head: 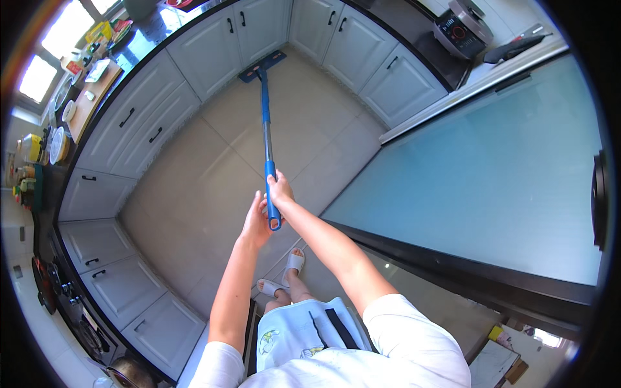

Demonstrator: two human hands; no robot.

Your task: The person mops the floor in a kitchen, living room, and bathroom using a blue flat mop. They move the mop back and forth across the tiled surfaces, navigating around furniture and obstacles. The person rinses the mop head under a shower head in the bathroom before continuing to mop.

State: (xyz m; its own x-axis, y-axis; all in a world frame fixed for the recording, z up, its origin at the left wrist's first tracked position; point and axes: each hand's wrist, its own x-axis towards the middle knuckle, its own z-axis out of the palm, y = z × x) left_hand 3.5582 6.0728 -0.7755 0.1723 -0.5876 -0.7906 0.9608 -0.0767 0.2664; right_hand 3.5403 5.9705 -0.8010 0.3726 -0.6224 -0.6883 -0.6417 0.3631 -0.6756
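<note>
A flat mop with a blue and metal pole (267, 138) reaches away from me across the tiled floor (233, 145). Its blue flat head (262, 66) lies on the floor by the base cabinets near the far corner. My right hand (280, 189) grips the blue handle from the right, a little below its upper end. My left hand (256, 220) is at the left of the handle's end, fingers partly behind it and spread; whether it grips is unclear. The looped end of the handle points toward me.
Grey-white base cabinets (204, 43) line the left and far sides. A frosted glass sliding door (475, 165) stands at the right. On the dark counter are a cutting board (97, 97), bowls and a multicooker (461, 29). My slippered feet (294, 262) are on the floor below my hands.
</note>
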